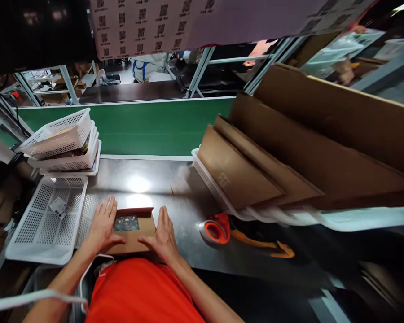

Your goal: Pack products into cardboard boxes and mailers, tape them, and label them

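- At the near edge of the shiny grey metal worktable (175,197), a small open brown cardboard box (134,231) lies flat just in front of the person's orange shirt (141,291).
- Inside the box's open top, a clear plastic-wrapped item (126,223) shows; what it is cannot be told.
- The left hand (103,224) lies flat with fingers spread along the box's left side, thumb resting on the cardboard; it presses rather than grips.
- The right hand (163,237) lies flat against the box's right side, fingers straight and together, thumb on the front flap.
- Just left of the left hand, touching the table edge, sits an empty-looking white perforated plastic basket (42,220) with a small packet (59,207) in it.
- Behind that basket stands a stack of white perforated baskets (65,146), the top one tilted.
- To the right of the box, apart from it, an orange tape dispenser (217,229) lies on the table, with an orange strip (265,246) trailing further right.
- Beyond the dispenser, a long white basket (208,181) holds flattened brown cardboard sheets (289,152), leaning back and crowding the table's right side.
- A green conveyor belt (138,125) runs across behind the table.
- Overhead hangs a white sheet printed with QR codes (148,27).
- Nothing lies between the hands and the box.
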Demonstrator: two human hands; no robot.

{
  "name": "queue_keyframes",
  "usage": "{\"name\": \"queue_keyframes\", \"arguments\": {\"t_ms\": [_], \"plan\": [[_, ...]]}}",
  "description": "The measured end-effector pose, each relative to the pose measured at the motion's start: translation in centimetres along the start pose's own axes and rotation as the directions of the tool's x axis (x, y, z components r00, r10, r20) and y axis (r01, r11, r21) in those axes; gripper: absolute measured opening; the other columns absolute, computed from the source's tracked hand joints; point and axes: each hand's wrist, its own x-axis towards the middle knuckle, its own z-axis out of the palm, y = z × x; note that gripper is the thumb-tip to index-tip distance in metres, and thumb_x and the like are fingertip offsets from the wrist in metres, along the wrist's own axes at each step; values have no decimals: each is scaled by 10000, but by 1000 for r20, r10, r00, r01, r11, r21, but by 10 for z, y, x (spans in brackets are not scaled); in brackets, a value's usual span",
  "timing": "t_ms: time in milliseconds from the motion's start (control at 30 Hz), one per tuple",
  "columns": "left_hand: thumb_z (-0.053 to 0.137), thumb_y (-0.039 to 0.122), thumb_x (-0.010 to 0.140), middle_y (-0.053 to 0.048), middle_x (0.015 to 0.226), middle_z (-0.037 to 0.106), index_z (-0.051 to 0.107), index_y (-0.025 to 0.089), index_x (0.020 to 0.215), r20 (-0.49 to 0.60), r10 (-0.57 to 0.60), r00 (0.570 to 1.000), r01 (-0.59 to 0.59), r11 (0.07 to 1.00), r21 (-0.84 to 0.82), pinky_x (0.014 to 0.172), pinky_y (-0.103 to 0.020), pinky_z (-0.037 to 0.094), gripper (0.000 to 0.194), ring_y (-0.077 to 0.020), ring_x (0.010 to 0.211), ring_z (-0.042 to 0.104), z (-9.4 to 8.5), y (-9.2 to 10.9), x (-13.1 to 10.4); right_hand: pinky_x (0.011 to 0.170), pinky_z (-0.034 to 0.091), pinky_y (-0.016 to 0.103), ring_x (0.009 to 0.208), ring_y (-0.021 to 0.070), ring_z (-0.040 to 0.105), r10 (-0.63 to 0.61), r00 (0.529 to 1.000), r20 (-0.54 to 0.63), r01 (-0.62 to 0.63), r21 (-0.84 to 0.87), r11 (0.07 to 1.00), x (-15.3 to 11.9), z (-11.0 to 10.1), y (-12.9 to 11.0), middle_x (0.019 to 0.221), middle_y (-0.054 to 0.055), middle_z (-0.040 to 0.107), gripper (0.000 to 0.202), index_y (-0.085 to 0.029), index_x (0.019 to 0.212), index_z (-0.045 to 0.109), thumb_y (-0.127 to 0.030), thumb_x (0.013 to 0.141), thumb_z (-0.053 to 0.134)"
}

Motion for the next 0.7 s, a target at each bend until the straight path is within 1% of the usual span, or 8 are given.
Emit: {"name": "queue_keyframes", "arguments": {"t_ms": [67,100,167,233,367,467,633,700], "plan": [[732,700,862,-242,1724,373,385,91,1668,79,-4,997,6,1000,-17,1226,-556,390,1068,-435,1593,345,4,9,-18,1296,223,694,1657,444,141,-219,974,51,223,-71,972,5,-7,0,1781,267,164,1321,-136,1738,29,-429,774,884],[661,591,960,-209,1718,401,400,117,1667,109,11,994,-8,999,-31,1223,-526,406,891,-397,1589,373,8,12,-28,1301,179,707,1662,430,130,-349,926,143,363,-83,928,9,-12,-1,1780,235,209,1210,-169,1741,101,-422,822,846],[524,424,1060,-159,1700,452,423,169,1665,147,43,988,-34,998,-62,1238,-502,402,664,-344,1584,403,16,17,-48,1305,143,707,1658,406,175,-522,772,364,575,-48,817,20,-21,-4,1760,175,313,959,-229,1714,285,-416,903,763],[461,357,1086,-135,1710,442,435,236,1666,154,19,988,-10,998,-60,1262,-570,361,593,-355,1601,371,22,18,-61,1300,163,703,1643,419,221,-551,670,497,642,-16,767,28,-27,-10,1750,177,333,871,-225,1675,395,-501,921,733],[650,568,970,-174,1802,189,478,354,1637,89,-73,993,77,996,-49,1149,-841,306,721,-574,1613,174,26,11,-70,1270,259,701,1587,482,324,-570,694,439,649,-40,759,29,-32,-19,1714,260,359,1071,-137,1621,483,-778,801,740],[789,671,811,-163,1827,17,508,327,1622,0,-10,1000,10,990,-138,1139,-781,393,925,-617,1605,106,36,0,-70,1236,365,661,1497,456,485,-619,723,307,668,-80,740,20,-29,-21,1639,232,501,963,-140,1548,576,-783,841,691],[807,666,800,-127,1828,95,593,347,1561,-91,123,988,-138,975,-176,1142,-700,461,852,-589,1592,206,56,-17,-55,1238,413,590,1473,397,539,-577,791,203,599,-67,798,12,-27,-8,1585,107,601,826,-281,1476,651,-680,777,833],[811,701,782,-138,1815,162,609,354,1548,-83,167,982,-180,965,-189,1122,-671,496,865,-580,1586,232,58,-21,-41,1226,447,514,1433,335,591,-455,865,211,467,-13,884,11,-34,11,1508,47,674,635,-348,1366,728,-591,794,855]]}}
